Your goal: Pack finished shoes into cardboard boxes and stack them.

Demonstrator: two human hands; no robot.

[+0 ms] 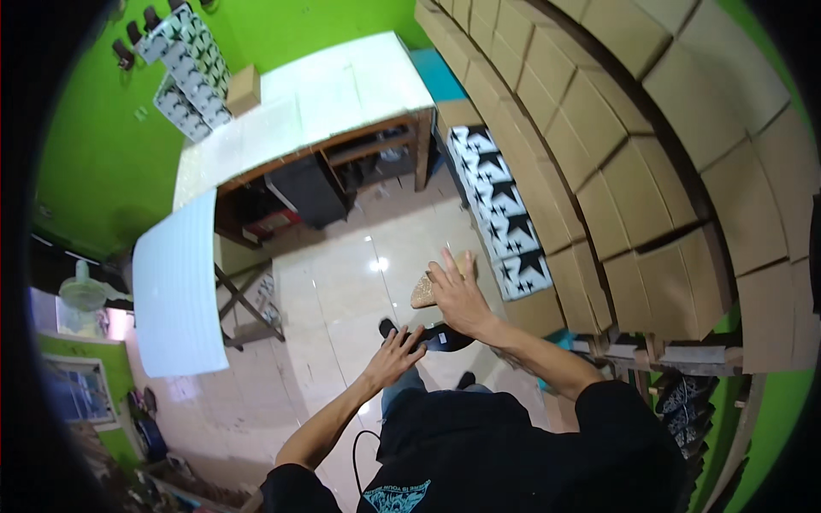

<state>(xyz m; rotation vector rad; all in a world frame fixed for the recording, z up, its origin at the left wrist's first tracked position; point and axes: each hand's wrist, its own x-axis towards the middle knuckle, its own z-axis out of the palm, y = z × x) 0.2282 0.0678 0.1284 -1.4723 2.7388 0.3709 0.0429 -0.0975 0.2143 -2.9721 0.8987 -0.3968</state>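
Note:
In front of my body, my right hand [459, 299] is closed around a tan, speckled, shoe-shaped piece [423, 291]; its rounded end sticks out to the left of my fingers. My fingers cover its middle. Lower and to the left, my left hand [396, 356] has its fingers bent over the left end of a dark, long item with a small white label [444, 339]. My right wrist passes over part of that dark item, so its full shape and kind are hidden.
Stacked cardboard boxes [629, 197] line the right side, beside black-and-white star-patterned boxes [505, 218]. A white-topped workbench [316, 90] stands ahead. A pale blue corrugated panel [178, 291] stands at the left. Glossy tiles [329, 295] cover the floor.

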